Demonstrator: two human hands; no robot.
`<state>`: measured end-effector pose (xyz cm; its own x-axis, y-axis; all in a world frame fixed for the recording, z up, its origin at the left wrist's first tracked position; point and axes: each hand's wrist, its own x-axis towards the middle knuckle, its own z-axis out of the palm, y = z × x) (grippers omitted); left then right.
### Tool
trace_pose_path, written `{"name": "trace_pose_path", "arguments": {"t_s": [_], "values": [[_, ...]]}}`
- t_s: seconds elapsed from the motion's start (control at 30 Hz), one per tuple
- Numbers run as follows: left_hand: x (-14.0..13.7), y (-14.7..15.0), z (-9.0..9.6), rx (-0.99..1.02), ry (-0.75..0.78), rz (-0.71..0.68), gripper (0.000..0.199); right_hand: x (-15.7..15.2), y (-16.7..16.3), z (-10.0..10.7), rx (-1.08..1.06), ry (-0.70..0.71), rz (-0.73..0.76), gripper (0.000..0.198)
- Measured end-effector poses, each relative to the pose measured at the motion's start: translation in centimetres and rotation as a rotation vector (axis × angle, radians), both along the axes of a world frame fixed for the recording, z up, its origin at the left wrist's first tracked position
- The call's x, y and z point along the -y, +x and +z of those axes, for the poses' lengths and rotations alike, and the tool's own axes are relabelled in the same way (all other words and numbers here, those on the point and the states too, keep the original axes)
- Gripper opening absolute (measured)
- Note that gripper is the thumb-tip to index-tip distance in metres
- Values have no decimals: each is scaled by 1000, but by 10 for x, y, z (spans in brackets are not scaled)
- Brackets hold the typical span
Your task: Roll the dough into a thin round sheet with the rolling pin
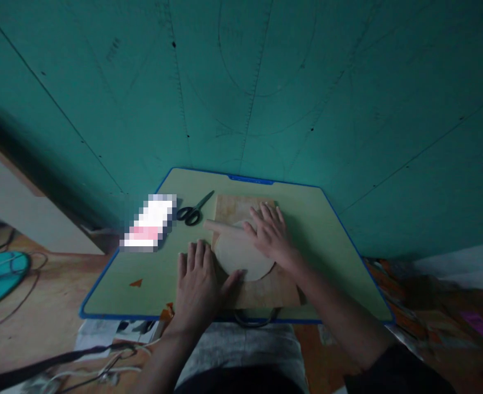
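A flat, round sheet of dough [241, 260] lies on a wooden board [262, 295]. Across its far part runs a thin rolling pin [227, 228], its left end sticking out past the board. My right hand [270, 235] rests palm down over the pin, fingers stretched out and spread, hiding the pin's right part. To the left of the dough, my left hand [200, 279] lies flat with fingers extended; its thumb reaches onto the dough's near left edge. Black-handled scissors [194, 210] lie beyond the left hand, beside the board.
The board sits on a low, pale green table [323, 241] with blue edging. A blurred-out bright phone-like object [151, 221] stands at its left, with an orange scrap [136, 283] nearer. A green wall [241, 109] rises behind. Cables [114, 369] lie on the floor at left.
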<state>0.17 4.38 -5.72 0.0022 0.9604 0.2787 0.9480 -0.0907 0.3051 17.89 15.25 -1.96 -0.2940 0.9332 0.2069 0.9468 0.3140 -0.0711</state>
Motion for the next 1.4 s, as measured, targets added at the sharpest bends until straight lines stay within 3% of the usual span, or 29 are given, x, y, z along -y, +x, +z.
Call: {"name": "trace_pose_path", "arguments": {"t_s": [0.13,0.27,0.37,0.53,0.63,0.73,0.83,0.9,0.97,1.1,1.2,1.4], "values": [[-2,-4,-1,1,-6,2,87,-18,0,5,-28,-38,37,54],[-5,-7,-1,-12,-3,-35,83,22,3,6,-20,43,225,50],[-10,-10,-1,-32,2,-77,83,53,12,1,-63,55,274,29],[-31,-24,1,-30,-85,-229,85,62,53,6,-312,124,117,21],[-37,-22,4,-49,-6,-285,87,61,87,20,-447,132,-70,26],[-30,8,15,-65,117,-366,79,67,115,29,-547,67,-210,31],[-25,56,31,-128,26,-587,54,75,128,30,-631,10,-276,30],[-30,83,40,-159,-48,-540,55,79,132,28,-656,-11,-294,30],[-43,100,46,-154,-91,-415,69,82,133,26,-671,-29,-301,30],[-69,105,44,-140,-159,-256,85,84,137,20,-712,-77,-309,32],[-75,99,40,-147,-156,-304,81,83,138,16,-744,-108,-310,33],[-60,79,42,-108,-108,-544,77,82,134,18,-710,-87,-239,35]]}}
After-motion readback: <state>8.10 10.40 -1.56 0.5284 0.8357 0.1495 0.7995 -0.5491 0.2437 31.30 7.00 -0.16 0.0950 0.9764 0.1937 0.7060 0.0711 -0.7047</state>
